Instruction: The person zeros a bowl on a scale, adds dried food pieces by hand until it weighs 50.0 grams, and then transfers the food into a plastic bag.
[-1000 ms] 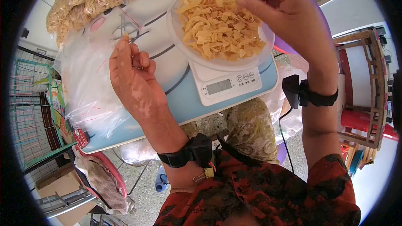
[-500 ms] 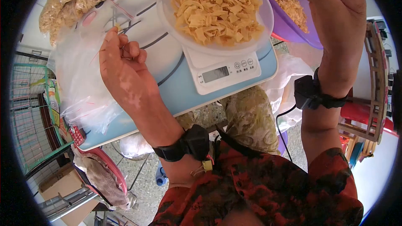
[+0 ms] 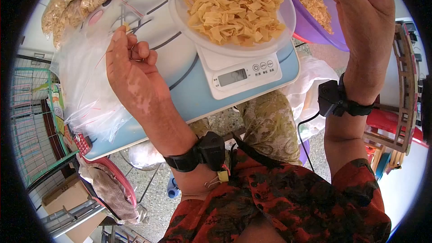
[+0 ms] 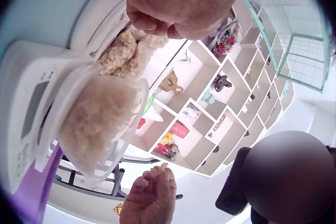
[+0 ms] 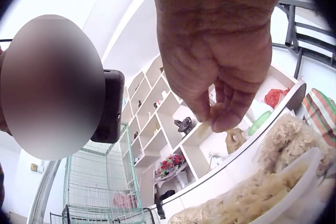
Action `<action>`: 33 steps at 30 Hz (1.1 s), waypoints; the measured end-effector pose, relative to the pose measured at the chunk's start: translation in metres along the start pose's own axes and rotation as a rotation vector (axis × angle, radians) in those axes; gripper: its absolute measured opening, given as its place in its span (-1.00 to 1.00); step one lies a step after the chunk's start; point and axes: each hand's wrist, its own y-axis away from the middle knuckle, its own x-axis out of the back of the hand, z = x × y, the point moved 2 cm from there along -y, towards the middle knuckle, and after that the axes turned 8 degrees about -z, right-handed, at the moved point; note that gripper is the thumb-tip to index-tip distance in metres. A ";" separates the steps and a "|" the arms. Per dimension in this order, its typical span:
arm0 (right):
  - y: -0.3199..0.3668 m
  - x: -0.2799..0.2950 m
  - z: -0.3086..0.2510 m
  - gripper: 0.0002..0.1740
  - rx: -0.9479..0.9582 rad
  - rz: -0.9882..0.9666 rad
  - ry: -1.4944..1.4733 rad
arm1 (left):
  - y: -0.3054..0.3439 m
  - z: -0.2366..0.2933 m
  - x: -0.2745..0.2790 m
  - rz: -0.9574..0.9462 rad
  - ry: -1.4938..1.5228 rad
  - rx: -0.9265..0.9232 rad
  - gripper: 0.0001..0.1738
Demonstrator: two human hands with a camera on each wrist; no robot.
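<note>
A clear round bowl [image 3: 290, 20] heaped with pale yellow dried flakes [image 3: 234, 11] sits on a white kitchen scale [image 3: 245, 80], its display lit with digits. My right hand [image 3: 360, 4] is raised to the right of the bowl, over the purple basin. Its fingertips pinch a thin yellow flake [image 5: 205, 129], clear in the right wrist view. To the left of the scale, my left hand [image 3: 139, 72] hovers by the plastic bags with fingers loosely curled. A small yellow spot shows beside its fingertip; nothing is visible in its grasp.
Empty clear plastic bags [image 3: 90, 85] lie on the table's left side, and filled bags [image 3: 81, 4] are piled behind them. The purple basin [image 3: 339, 39] beyond the right edge holds more flakes. A red object with buttons [image 3: 82, 144] rests at the near left corner.
My right hand has moved from over the bowl to the right, above the basin. The left hand keeps about the same pose. The head view has shifted slightly.
</note>
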 end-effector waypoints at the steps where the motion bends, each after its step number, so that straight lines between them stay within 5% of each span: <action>1: 0.000 0.000 0.000 -0.87 -0.003 0.003 -0.003 | 0.000 0.000 0.000 0.001 -0.002 0.000 -0.72; 14: 0.012 0.017 -0.007 -0.87 0.034 0.181 0.378 | -0.001 0.000 0.001 -0.005 0.017 0.009 -0.72; 18: 0.025 0.043 -0.016 -0.87 -0.197 0.338 0.713 | -0.002 0.000 0.002 -0.020 0.028 0.001 -0.72; 22: 0.074 0.132 0.032 -0.52 -0.482 0.163 1.138 | -0.002 -0.001 0.003 -0.017 0.032 0.004 -0.73; 25: 0.077 0.114 0.041 -0.55 -0.504 0.182 0.910 | -0.001 0.000 -0.001 0.007 0.009 0.015 -0.74; 28: 0.048 0.046 -0.002 -0.75 -0.524 0.262 0.997 | 0.001 0.001 -0.008 0.024 -0.028 0.016 -0.76; 30: 0.036 0.028 -0.003 -0.80 -0.406 0.218 0.858 | 0.001 0.000 -0.011 0.040 -0.042 0.025 -0.77; 33: -0.001 0.010 -0.023 -0.77 -0.503 -0.051 0.637 | 0.002 -0.002 -0.011 0.058 -0.033 0.049 -0.77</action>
